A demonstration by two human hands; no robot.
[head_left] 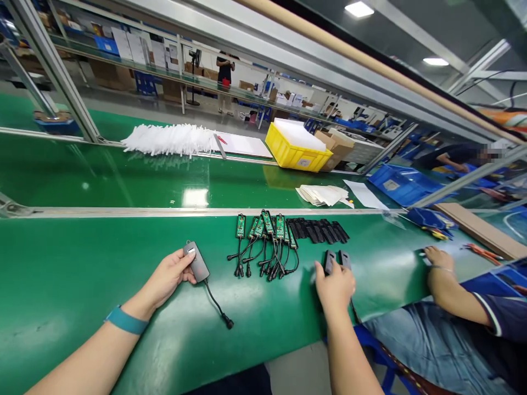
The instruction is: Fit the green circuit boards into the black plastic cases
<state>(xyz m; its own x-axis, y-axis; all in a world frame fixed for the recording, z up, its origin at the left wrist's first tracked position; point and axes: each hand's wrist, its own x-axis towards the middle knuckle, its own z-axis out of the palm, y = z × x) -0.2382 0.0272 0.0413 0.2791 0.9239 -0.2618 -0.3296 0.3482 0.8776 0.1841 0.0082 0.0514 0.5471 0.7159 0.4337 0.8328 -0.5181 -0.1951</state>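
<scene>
My left hand (pixel 173 274) grips a dark rectangular device (pixel 199 263) with a small white label; its short black cable hangs over the green table. To the right, my right hand (pixel 336 282) has its fingers on one of two similar dark devices (pixel 345 259) standing side by side; whether it grips that one is hidden by the fingers. Between my hands, further back, several green circuit boards (pixel 280 226) with black cables lie in a cluster. Beside them rests a row of black plastic covers (pixel 317 230).
A person's hand (pixel 439 258) rests on the table at the right. Behind stand a yellow bin (pixel 298 148), papers (pixel 323 194) and a pile of white strips (pixel 168 138). A blue bin (pixel 397 184), a cardboard piece (pixel 481 227) and orange-handled pliers (pixel 485 253) are at right.
</scene>
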